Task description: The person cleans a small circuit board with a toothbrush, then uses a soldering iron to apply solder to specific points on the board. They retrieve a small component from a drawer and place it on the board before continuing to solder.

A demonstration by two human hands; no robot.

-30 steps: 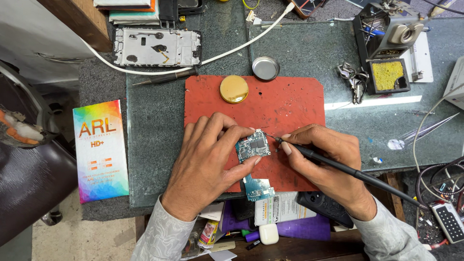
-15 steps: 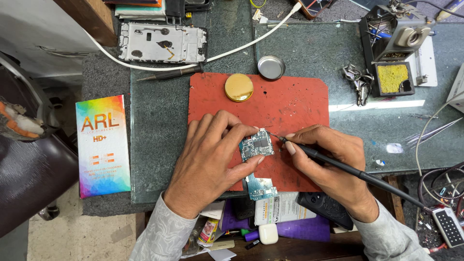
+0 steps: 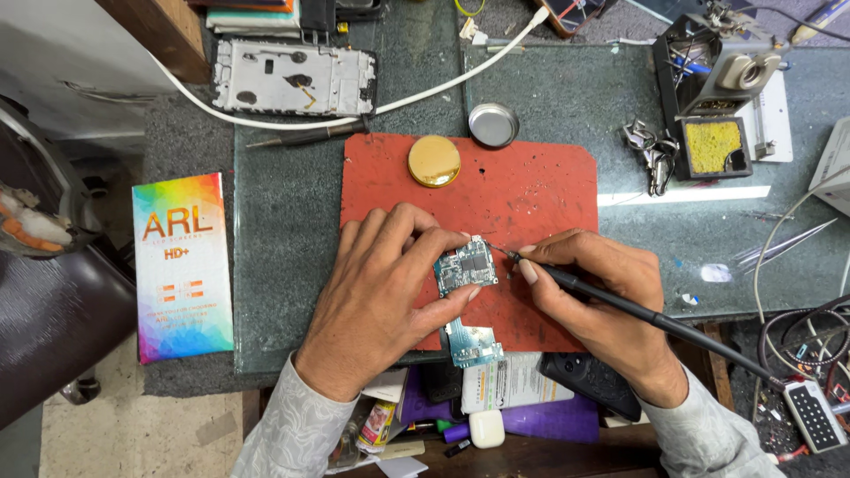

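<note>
My left hand (image 3: 390, 288) pinches a small blue-green circuit board (image 3: 466, 265) against a red work mat (image 3: 531, 190), fingers curled around its left and lower edges. My right hand (image 3: 602, 301) grips a black soldering iron (image 3: 620, 301) like a pen, its thin tip touching the board's upper right corner. The iron's black cord runs off to the lower right. A second small circuit board (image 3: 471, 343) lies on the mat's near edge just below my left hand.
A gold round tin (image 3: 434, 160) and a silver tin lid (image 3: 493, 124) sit at the mat's far edge. Behind lie a bare phone frame (image 3: 297, 77), a white cable (image 3: 425, 88), an iron stand with yellow sponge (image 3: 713, 146). A rainbow box (image 3: 181, 265) lies left; clutter fills the near shelf.
The view has shifted slightly. Both hands stay in place, the left holding the board and the right keeping the iron tip at the board's edge.
</note>
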